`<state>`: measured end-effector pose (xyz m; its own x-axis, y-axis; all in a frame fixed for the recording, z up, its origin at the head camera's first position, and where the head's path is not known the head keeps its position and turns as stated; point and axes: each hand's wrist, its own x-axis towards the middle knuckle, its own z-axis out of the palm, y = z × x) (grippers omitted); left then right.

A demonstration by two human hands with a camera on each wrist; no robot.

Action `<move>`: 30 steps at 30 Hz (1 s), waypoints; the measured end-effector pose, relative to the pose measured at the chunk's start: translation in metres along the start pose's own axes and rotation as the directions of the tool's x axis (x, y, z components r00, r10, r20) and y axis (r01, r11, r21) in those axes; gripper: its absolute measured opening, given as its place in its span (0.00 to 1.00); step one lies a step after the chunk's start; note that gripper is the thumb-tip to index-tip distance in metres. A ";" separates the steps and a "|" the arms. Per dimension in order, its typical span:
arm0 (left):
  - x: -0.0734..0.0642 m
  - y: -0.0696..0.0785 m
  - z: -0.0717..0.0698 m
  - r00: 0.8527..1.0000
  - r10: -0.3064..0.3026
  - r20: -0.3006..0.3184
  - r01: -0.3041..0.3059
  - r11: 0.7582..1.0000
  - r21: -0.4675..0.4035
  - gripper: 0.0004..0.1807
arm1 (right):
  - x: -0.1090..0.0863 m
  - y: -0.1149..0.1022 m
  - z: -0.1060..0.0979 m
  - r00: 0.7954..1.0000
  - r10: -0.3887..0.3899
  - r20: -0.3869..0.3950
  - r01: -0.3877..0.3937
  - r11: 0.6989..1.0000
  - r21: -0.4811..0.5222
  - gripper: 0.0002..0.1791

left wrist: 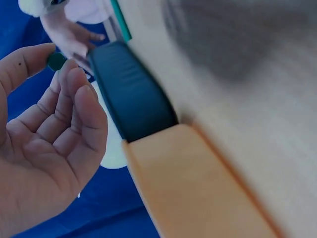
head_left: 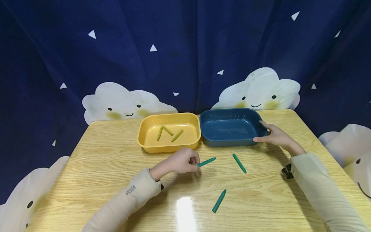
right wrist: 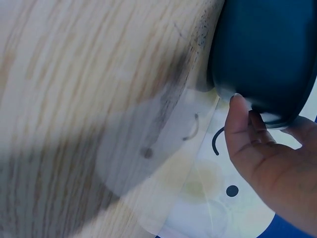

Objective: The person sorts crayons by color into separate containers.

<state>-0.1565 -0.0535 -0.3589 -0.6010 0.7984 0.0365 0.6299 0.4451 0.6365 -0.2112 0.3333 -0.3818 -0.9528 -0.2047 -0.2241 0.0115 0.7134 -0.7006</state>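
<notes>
My left hand (head_left: 182,161) pinches one end of a green crayon (head_left: 207,161) between thumb and fingertips, over the table in front of the yellow bin (head_left: 169,149). In the left wrist view the crayon's round end (left wrist: 56,61) shows at the fingertips, the other fingers loosely curled. The right hand (head_left: 275,135) grips the right end of the dark blue bin (head_left: 229,143), thumb at the near side and fingers round the rim. The right wrist view shows that hand (right wrist: 272,153) at the bin's end wall (right wrist: 247,94). Nothing shows inside the blue bin.
Three olive-yellow crayons (head_left: 177,135) lie in the yellow bin, which stands against the blue one. On the wooden table (head_left: 101,167) lie a green crayon (head_left: 239,163) before the blue bin and another (head_left: 219,201) nearer me. A dark blue cloud-print curtain (head_left: 185,64) hangs behind.
</notes>
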 end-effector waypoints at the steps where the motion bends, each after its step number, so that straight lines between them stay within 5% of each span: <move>1: 0.002 0.000 -0.003 1.000 0.009 -0.003 -0.009 1.000 -0.004 0.02 | 0.000 0.000 0.000 1.000 0.001 0.001 -0.001 1.000 0.001 0.58; 17: 0.035 -0.002 -0.041 0.998 0.048 -0.046 -0.048 0.999 -0.010 0.02 | -0.002 -0.003 0.003 1.000 0.004 -0.007 -0.004 1.000 0.008 0.59; 24: 0.059 -0.012 -0.050 0.998 0.057 -0.036 -0.056 0.998 0.025 0.03 | -0.003 -0.004 0.002 1.000 0.015 -0.013 -0.015 1.000 0.001 0.57; 30: 0.079 -0.024 -0.062 0.994 0.061 -0.091 -0.062 0.998 0.001 0.04 | -0.003 -0.005 0.002 0.999 0.030 -0.012 -0.030 1.000 0.006 0.58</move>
<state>-0.2498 -0.0260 -0.3238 -0.6035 0.7840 0.1455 0.6662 0.3955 0.6322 -0.2079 0.3287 -0.3787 -0.9556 -0.1749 -0.2372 0.0422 0.7154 -0.6975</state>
